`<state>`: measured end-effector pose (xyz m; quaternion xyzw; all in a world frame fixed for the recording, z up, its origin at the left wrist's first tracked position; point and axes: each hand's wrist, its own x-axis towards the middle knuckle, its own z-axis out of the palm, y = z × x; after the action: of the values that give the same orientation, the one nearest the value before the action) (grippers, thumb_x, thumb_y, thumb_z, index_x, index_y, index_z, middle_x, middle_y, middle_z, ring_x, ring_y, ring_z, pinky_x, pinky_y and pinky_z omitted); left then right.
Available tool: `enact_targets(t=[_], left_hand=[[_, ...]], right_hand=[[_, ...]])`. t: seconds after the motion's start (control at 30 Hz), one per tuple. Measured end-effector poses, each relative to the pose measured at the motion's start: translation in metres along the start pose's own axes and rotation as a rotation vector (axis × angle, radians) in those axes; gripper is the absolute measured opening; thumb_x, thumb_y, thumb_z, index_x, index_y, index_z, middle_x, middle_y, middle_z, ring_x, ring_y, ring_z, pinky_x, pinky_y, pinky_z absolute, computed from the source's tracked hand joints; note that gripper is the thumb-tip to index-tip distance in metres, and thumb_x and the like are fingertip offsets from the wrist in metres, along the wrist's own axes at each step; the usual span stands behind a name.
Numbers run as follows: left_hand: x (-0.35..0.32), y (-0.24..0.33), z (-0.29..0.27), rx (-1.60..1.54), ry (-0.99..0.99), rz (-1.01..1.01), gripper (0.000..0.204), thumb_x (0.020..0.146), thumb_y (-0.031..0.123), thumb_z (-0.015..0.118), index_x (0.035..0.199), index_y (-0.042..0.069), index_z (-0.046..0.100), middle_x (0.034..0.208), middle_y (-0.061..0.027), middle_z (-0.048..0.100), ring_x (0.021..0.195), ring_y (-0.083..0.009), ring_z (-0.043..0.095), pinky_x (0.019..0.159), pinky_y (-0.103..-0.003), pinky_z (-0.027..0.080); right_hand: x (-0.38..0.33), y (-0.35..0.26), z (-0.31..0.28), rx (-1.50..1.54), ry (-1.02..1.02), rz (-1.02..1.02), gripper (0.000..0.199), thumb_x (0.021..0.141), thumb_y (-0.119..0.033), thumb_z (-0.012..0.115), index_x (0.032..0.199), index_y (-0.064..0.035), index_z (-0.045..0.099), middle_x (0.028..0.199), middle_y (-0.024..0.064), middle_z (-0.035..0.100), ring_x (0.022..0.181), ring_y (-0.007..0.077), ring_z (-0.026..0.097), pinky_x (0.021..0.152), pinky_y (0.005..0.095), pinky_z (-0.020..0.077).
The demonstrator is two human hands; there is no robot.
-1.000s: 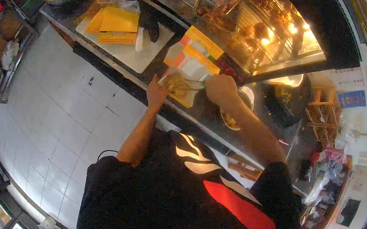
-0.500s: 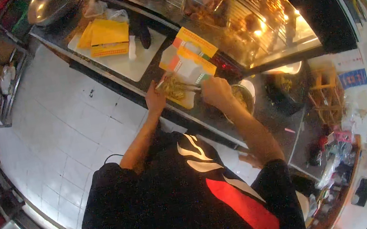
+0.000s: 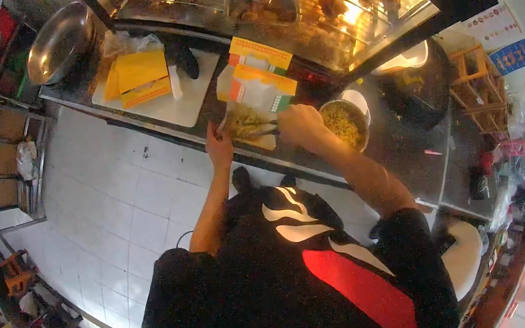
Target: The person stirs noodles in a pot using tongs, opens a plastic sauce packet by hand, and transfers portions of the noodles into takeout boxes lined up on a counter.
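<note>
At the counter's near edge, my left hand [image 3: 219,147] pinches the left side of printed yellow, white and orange paper packaging [image 3: 269,90]. Pale shredded food [image 3: 242,120] lies on the near part of that packaging. My right hand [image 3: 300,125] is closed round the handle of metal tongs [image 3: 261,125], whose tips touch the food. Just right of this hand stands a round bowl [image 3: 343,127] filled with chopped yellowish food. My right forearm passes beside the bowl's near rim.
Left of the packaging, a white cutting board [image 3: 187,115] bears yellow paper bags [image 3: 141,73] and a dark long object [image 3: 188,62]. A lit glass display cabinet [image 3: 319,6] runs behind the counter. A large metal bowl [image 3: 60,45] sits far left; a black pan [image 3: 413,92] stands right.
The view has shifted, so the counter sits differently in the picture and more of the bowl shows. Both hands keep their holds; the tongs are still at the shredded food.
</note>
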<state>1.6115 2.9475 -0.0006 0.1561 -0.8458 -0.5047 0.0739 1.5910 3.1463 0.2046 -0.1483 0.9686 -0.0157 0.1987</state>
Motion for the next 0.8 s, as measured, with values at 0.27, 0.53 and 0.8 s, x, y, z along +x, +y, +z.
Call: enact_targets(t=[0.27, 0.53, 0.8], left_hand=[[-0.006, -0.009, 0.01, 0.08, 0.13, -0.02, 0.049, 0.089, 0.019, 0.053, 0.135, 0.005, 0.043, 0.115, -0.0196, 0.06, 0.103, -0.0333, 0.06, 0.086, -0.039, 0.048], [-0.005, -0.037, 0.015, -0.061, 0.056, -0.088, 0.051, 0.089, 0.019, 0.055, 0.136, 0.005, 0.041, 0.124, -0.0205, 0.055, 0.113, -0.0327, 0.054, 0.091, -0.038, 0.045], [-0.001, -0.021, 0.011, -0.035, 0.013, 0.043, 0.051, 0.086, 0.005, 0.058, 0.135, 0.004, 0.043, 0.125, -0.0191, 0.054, 0.109, -0.0288, 0.055, 0.092, -0.035, 0.044]], right_hand=[[-0.028, 0.016, -0.011, -0.016, -0.056, 0.047, 0.022, 0.073, -0.021, 0.062, 0.085, -0.0041, 0.069, 0.082, 0.019, 0.067, 0.08, 0.0333, 0.067, 0.068, 0.0416, 0.0538], [-0.155, 0.122, -0.04, 0.229, 0.09, 0.406, 0.034, 0.075, -0.032, 0.07, 0.105, -0.0165, 0.068, 0.09, 0.0127, 0.068, 0.082, 0.033, 0.066, 0.072, 0.0422, 0.0532], [-0.202, 0.178, 0.06, 0.087, 0.037, 0.551, 0.037, 0.073, -0.038, 0.073, 0.099, -0.013, 0.068, 0.084, 0.015, 0.067, 0.079, 0.0321, 0.066, 0.07, 0.0424, 0.0524]])
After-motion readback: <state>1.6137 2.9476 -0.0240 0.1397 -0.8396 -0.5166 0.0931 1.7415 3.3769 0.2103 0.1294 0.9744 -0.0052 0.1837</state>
